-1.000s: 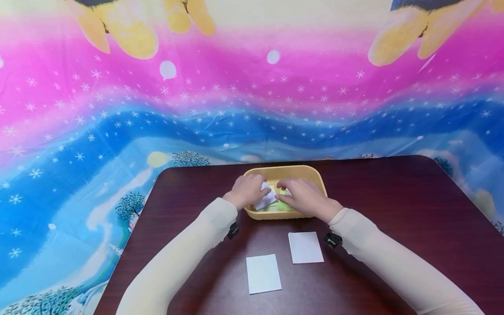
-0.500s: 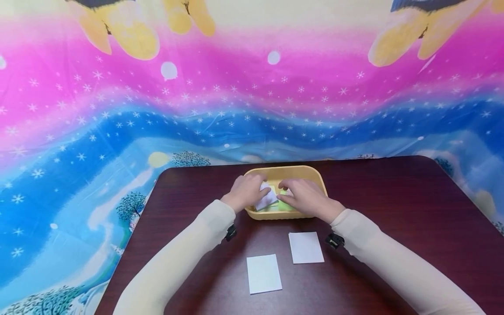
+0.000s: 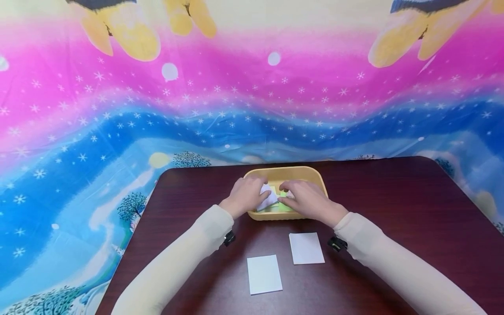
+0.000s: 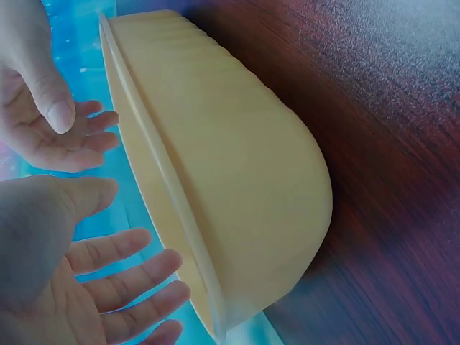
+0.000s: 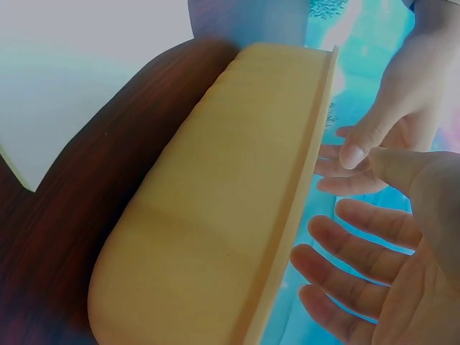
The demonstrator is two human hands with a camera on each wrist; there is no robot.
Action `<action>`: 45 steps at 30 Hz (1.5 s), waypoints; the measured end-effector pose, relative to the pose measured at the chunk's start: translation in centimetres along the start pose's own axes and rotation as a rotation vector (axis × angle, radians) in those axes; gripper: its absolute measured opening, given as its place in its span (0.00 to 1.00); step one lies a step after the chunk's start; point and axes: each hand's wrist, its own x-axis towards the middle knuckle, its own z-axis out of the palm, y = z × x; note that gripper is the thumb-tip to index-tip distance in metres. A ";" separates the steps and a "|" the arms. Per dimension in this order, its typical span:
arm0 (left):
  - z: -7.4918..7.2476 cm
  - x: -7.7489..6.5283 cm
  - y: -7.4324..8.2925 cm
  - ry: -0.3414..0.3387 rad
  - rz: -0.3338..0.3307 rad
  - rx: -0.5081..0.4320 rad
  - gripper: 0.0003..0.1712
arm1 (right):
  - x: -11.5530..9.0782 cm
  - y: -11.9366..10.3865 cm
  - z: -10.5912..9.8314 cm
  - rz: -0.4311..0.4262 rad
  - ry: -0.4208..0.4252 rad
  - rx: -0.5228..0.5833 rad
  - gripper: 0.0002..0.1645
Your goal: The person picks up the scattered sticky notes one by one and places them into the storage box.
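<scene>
My left hand [image 3: 246,192] hovers over the left part of a yellow plastic basket [image 3: 303,171], fingers loosely bent with nothing between them. Over the basket's right part is my right hand [image 3: 308,197], its fingers likewise relaxed and holding nothing. Inside the basket, between the hands, lie a white sticky-note pad [image 3: 268,200] and a green one [image 3: 284,206], partly covered by the hands. From the left wrist, the left fingers [image 4: 122,287] show spread above the basket's rim [image 4: 169,169]. The right wrist view has the right fingers [image 5: 352,277] just beyond the rim.
Two white square paper pads lie on the dark wood table [image 3: 393,210] in front of the basket: a nearer pad [image 3: 264,274] and a farther right pad [image 3: 306,248]. Behind the table's far edge hangs a colourful printed cloth [image 3: 236,100].
Both hands stay over the basket, with only slight shifts of the wrists and forearms. The basket and the pads on the table have not moved.
</scene>
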 end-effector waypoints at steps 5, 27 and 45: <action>-0.3 -0.6 0.2 0.003 0.003 -0.027 0.23 | -0.3 -0.2 -0.1 -0.007 0.007 -0.013 0.22; -0.3 -2.3 0.5 0.046 0.027 -0.023 0.23 | -1.8 -0.7 -0.6 -0.018 0.030 -0.044 0.22; 0.0 -3.7 0.6 0.047 0.034 -0.040 0.23 | -3.0 -0.5 -0.6 -0.067 0.080 -0.058 0.20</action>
